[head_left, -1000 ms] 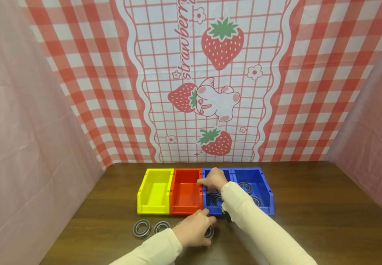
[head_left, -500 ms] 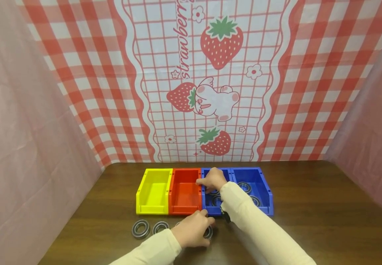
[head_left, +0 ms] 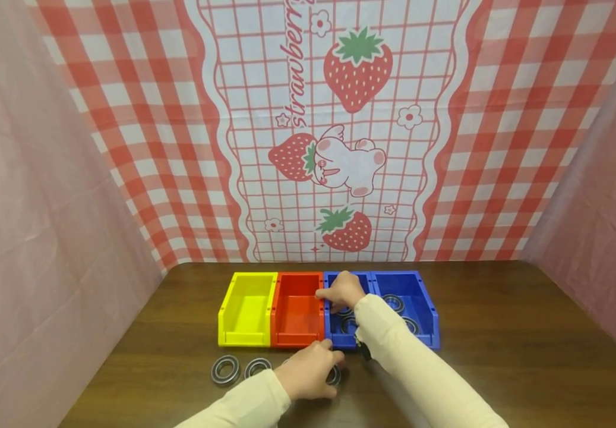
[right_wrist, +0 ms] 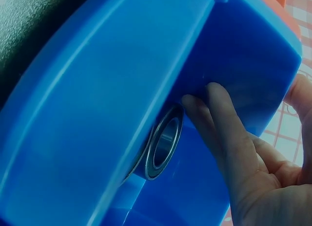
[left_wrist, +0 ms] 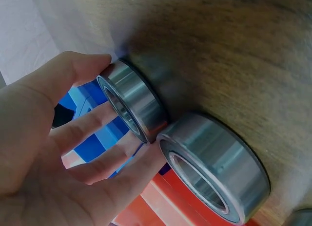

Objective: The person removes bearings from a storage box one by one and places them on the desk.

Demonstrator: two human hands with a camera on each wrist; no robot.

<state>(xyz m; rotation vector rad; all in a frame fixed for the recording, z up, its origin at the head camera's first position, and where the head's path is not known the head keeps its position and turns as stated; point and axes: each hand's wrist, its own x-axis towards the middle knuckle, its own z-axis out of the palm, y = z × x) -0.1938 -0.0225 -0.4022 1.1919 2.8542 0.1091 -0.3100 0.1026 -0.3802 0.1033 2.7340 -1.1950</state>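
Note:
In the head view, my left hand (head_left: 310,371) is on the table just in front of the bins. Its thumb and fingers pinch a steel ball bearing (left_wrist: 139,102) from opposite sides, with a second bearing (left_wrist: 214,162) right beside it. My right hand (head_left: 346,289) reaches into the left blue bin (head_left: 342,342), its thumb at the divider to the red bin. Fairly straight fingers (right_wrist: 231,123) extend inside, tips close to the rim of a bearing (right_wrist: 151,168) lying there. Behind the bin's front wall, part of that bearing is hidden.
A yellow bin (head_left: 245,340) and a red bin (head_left: 297,340) adjoin on the left. The right blue bin (head_left: 429,340) has bearings in it, partly behind the right sleeve (head_left: 409,356). Two more bearings, one a ring (head_left: 225,383) at far left, lie on the wooden table (head_left: 511,345).
Both hands keep their places and poses. The head view has only shifted slightly.

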